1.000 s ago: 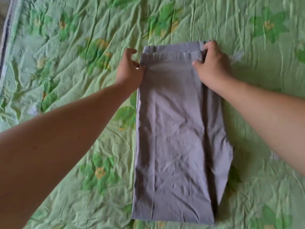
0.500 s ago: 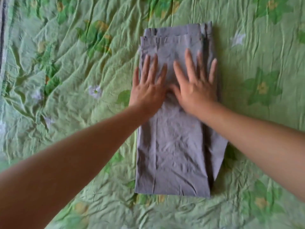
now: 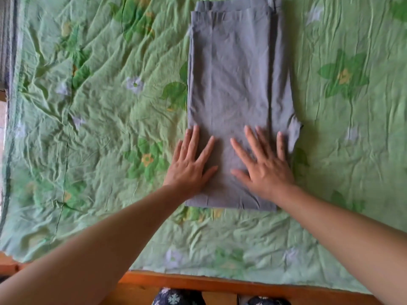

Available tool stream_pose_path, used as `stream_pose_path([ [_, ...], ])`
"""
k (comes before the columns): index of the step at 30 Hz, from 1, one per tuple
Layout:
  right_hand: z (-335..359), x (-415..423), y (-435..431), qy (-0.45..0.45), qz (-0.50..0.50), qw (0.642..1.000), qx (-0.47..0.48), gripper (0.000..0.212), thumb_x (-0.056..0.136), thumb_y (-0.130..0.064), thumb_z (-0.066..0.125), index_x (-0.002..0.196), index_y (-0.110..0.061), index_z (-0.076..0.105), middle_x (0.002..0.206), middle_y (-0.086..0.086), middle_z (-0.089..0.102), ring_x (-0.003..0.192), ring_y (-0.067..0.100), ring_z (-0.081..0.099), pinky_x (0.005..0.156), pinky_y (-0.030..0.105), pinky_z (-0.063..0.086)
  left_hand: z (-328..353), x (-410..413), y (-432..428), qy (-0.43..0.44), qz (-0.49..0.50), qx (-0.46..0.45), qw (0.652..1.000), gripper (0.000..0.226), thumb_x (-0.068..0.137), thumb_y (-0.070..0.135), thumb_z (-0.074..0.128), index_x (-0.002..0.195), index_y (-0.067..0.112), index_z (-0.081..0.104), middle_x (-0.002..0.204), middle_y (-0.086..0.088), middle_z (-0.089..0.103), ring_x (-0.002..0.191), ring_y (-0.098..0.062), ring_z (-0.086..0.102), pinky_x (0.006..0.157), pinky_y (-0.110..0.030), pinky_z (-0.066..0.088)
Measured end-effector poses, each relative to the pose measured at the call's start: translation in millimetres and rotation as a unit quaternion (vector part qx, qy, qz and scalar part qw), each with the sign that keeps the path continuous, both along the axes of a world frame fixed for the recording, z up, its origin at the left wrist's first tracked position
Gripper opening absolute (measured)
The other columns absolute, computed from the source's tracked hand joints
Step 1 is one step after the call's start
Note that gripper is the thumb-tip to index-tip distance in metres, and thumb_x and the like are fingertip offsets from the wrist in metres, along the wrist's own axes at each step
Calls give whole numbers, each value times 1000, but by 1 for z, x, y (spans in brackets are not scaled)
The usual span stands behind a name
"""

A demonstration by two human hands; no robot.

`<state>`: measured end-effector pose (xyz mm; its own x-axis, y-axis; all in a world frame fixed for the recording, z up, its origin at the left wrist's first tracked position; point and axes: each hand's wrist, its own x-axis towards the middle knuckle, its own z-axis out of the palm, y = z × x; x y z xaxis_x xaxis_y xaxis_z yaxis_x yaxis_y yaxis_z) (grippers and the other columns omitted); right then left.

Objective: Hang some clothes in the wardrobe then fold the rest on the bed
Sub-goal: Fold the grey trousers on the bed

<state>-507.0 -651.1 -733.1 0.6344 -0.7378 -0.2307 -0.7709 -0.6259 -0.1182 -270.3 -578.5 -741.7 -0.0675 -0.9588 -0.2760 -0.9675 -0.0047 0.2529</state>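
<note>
Grey trousers [image 3: 231, 69], folded lengthwise into a long narrow strip, lie flat on the green flowered bedspread [image 3: 99, 128]. Their far end runs off the top of the view and their near end lies in front of me. My left hand [image 3: 190, 166] rests flat with spread fingers on the near left part of the trousers. My right hand [image 3: 263, 166] presses flat on the near right part, fingers straight and spread. Neither hand grips the cloth.
The bed's orange wooden edge [image 3: 220, 282] runs along the bottom of the view. Below it show dark patterned slippers [image 3: 176, 298]. The bedspread's left border [image 3: 8, 106] hangs at the far left. Wrinkled bedspread lies to both sides of the trousers.
Both hands let go of the trousers' far end, opened flat and slid down the cloth toward me to its near end. The camera view has pulled back, showing the bed's edge.
</note>
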Motion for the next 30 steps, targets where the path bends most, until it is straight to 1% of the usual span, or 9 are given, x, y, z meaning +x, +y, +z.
stream_pose_path([
  [4,-8,-42,59,5,-36,999,18,77,92,-66,43,159,-31,28,169,12,11,156,32,9,118,67,14,-3,6,63,6,8,25,1000,76,98,61,37,161,25,12,166,-21,2,154,-33,6,124,-46,19],
  [8,-1,-46,69,-146,-161,976,27,58,93,-44,59,147,-23,53,159,25,27,146,44,31,114,53,31,7,9,61,129,110,15,985,58,94,33,58,150,21,44,152,-17,40,137,-33,43,112,-42,38],
  [12,17,-37,49,-281,-396,870,88,48,82,-12,67,130,-15,68,102,28,55,98,35,57,90,25,40,27,17,38,375,314,87,868,40,92,1,48,109,27,73,102,-10,58,69,-8,56,66,-20,47],
  [14,28,-39,35,-335,-485,777,220,55,81,8,61,127,-21,68,79,7,60,66,11,52,62,18,39,31,21,30,473,371,172,781,47,94,-6,38,106,24,73,88,-11,59,69,-15,51,58,-23,40],
  [16,40,-42,29,-368,-469,727,341,71,74,20,49,122,-29,66,59,-13,53,48,2,42,47,14,34,33,28,29,439,301,169,830,57,85,-14,38,110,24,72,89,-6,67,70,-14,55,59,-23,44],
  [19,41,-55,21,-246,-254,870,342,93,68,16,45,133,-50,56,96,-5,70,85,10,65,76,18,52,24,39,30,211,44,19,976,58,75,-4,49,124,22,68,105,0,71,91,-20,63,79,-32,55],
  [22,33,-60,11,22,-70,986,151,94,75,6,45,151,-49,36,97,11,52,95,37,53,79,43,50,14,46,30,72,-81,-82,991,42,84,17,62,126,20,66,103,-3,65,89,-31,59,75,-41,54],
  [26,28,-68,6,1,21,997,-73,75,82,-3,36,149,-35,47,98,16,37,83,37,45,67,48,42,8,53,21,47,-101,-151,982,44,82,19,73,125,26,64,105,-11,47,91,-32,52,73,-46,47],
  [30,36,-65,-4,40,68,993,-87,70,87,-2,42,148,-35,50,152,25,35,142,48,36,110,69,27,16,52,11,56,-119,-175,976,29,88,29,73,115,25,68,128,-16,49,122,-41,50,88,-52,44],
])
